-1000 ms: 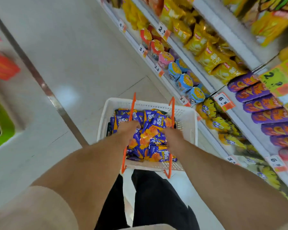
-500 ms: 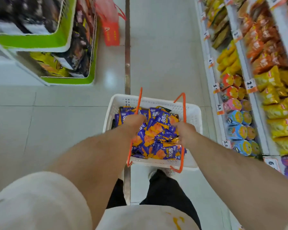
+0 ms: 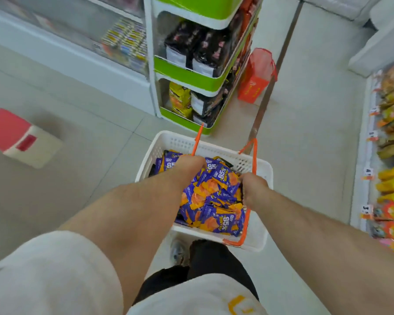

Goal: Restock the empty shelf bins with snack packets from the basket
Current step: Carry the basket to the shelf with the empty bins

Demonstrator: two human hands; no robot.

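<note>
Head view: the white basket [image 3: 263,172] of purple snack packets [image 3: 214,196] hangs over the floor. The left hand [image 3: 188,165] grips its left orange handle [image 3: 197,138], the right hand [image 3: 254,187] its right orange handle [image 3: 255,155].

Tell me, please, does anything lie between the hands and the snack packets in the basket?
Nothing visible does. The left hand and right hand each grip an orange handle of the white basket, directly above the uncovered purple-and-orange snack packets.
</note>
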